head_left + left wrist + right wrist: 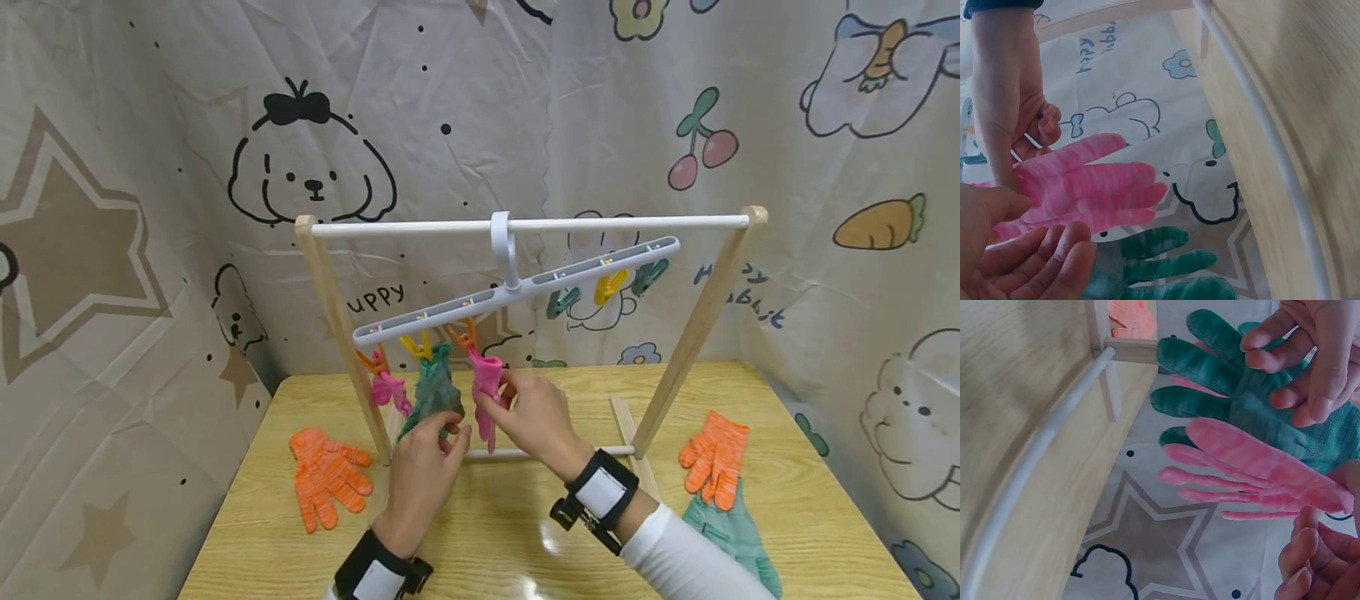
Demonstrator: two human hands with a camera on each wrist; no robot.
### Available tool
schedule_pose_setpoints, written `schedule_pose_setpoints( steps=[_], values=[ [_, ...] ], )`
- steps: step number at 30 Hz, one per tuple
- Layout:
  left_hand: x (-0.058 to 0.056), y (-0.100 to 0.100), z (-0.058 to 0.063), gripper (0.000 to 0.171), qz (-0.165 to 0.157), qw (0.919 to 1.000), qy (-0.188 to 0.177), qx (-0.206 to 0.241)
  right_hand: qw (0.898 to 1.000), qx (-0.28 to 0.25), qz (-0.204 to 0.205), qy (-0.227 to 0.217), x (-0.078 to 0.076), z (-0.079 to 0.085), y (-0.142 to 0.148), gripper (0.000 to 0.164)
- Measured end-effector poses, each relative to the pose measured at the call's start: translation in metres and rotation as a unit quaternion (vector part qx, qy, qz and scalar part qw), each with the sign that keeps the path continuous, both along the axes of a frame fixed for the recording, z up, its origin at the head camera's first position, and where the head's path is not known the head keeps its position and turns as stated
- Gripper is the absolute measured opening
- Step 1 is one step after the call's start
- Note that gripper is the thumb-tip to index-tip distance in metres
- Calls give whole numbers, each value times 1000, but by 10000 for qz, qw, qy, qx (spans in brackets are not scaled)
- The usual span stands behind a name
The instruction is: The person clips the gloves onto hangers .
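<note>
A grey hanger (517, 287) hangs tilted, its left end lower. A pink glove (486, 392) hangs from an orange clip (465, 335) near its middle. My right hand (536, 417) pinches this glove at its side between thumb and fingers. To the left, a green glove (437, 387) hangs from a yellow clip (417, 346). My left hand (427, 467) is beside the green glove, fingers loosely bent and holding nothing. In the right wrist view, the left hand's fingers (1319, 400) lie in front of the green glove (1254, 406). Another pink glove (390, 390) hangs farthest left.
The hanger hooks over a white rod (637, 223) on a wooden frame (693, 333). Green and yellow clips (611, 286) hang at its right. An orange glove (328, 477) lies left on the table; another orange glove (716, 458) overlaps a green glove (738, 533) at right.
</note>
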State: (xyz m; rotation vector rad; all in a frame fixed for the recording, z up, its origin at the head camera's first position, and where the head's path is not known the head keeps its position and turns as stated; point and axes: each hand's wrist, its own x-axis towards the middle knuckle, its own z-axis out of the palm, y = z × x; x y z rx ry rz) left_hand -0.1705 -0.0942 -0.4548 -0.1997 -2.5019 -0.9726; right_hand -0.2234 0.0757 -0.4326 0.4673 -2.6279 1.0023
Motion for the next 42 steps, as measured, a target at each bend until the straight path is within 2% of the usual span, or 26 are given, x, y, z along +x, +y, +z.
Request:
schedule_pose_setpoints(
  steps=[6,11,23,32,35,42],
  values=[
    [6,-2,-7,21,144,9996,-176,-161,9998,129,-18,-153,6,-13,3,23],
    [9,-4,-13,22,123,9993,-244,-245,9997,169,-39,-152,13,-21,6,23],
    [18,-8,-30,19,-170,9967,-734,-304,9984,359,-229,-359,27,-42,15,23],
    [27,-7,-42,19,-291,9946,-883,-470,9973,391,-295,-556,39,-59,25,22],
    [31,-7,-46,17,-336,9929,-966,-603,9963,430,-323,-667,43,-65,29,23],
    [37,-6,-54,18,-541,9882,-1318,-566,9940,461,-423,-900,54,-78,37,25]
  ],
)
